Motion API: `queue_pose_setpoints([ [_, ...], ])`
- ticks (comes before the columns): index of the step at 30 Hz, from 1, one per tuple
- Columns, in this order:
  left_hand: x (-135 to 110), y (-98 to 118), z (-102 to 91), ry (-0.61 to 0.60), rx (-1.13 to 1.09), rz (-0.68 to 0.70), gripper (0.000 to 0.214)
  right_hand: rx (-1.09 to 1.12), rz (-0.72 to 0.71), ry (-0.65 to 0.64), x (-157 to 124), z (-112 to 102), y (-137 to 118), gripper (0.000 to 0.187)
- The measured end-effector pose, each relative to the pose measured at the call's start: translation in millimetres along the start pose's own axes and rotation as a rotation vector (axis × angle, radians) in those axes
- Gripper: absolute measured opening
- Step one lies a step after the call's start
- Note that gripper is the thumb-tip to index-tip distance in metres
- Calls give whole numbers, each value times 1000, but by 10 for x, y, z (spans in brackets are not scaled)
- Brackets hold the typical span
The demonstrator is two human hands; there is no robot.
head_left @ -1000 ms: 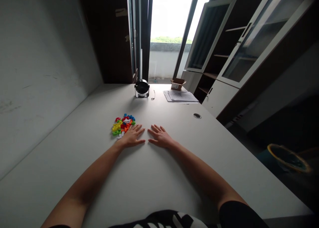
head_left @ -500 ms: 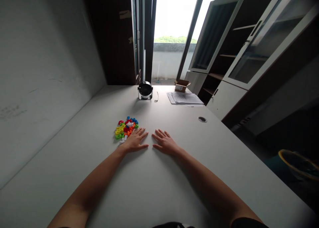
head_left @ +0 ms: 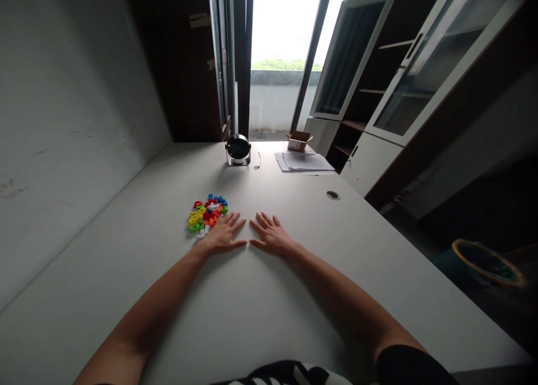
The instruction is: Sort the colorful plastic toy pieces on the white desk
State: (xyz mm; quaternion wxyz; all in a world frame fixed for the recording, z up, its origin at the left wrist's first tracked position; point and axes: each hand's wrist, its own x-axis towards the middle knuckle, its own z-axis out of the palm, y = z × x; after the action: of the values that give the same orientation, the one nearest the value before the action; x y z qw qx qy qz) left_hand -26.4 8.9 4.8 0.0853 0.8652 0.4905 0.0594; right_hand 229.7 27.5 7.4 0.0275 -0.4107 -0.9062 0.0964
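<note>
My left hand (head_left: pixel 222 235) lies palm down on the white table (head_left: pixel 260 306), fingers spread. Just beyond and to the left of it is a pile of small colourful plastic pieces (head_left: pixel 196 218), which look like letters or numbers in red, yellow, green, blue, orange and white. The fingers overlap the pile's right edge in the view; whether they touch it I cannot tell. My right hand (head_left: pixel 271 235) also rests flat with its fingers apart, a short gap from the left one, and holds nothing.
At the far edge stand a round black device on a silver stand (head_left: pixel 238 149), a small cord (head_left: pixel 258 161), papers (head_left: pixel 305 162) and an open cardboard box (head_left: pixel 298 142). A cable hole (head_left: pixel 333 195) is on the right. A yellow-rimmed bin (head_left: pixel 487 261) stands beside the table.
The view has shifted slightly, so everything appears a little further left. Both hands stay flat on the table, with the pile unchanged.
</note>
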Motion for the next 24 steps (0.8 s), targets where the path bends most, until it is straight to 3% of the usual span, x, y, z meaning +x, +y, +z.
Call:
queue_pose_setpoints([
  [24, 17, -22, 50, 26, 8, -7, 86, 1, 1, 31, 18, 34, 18, 85],
])
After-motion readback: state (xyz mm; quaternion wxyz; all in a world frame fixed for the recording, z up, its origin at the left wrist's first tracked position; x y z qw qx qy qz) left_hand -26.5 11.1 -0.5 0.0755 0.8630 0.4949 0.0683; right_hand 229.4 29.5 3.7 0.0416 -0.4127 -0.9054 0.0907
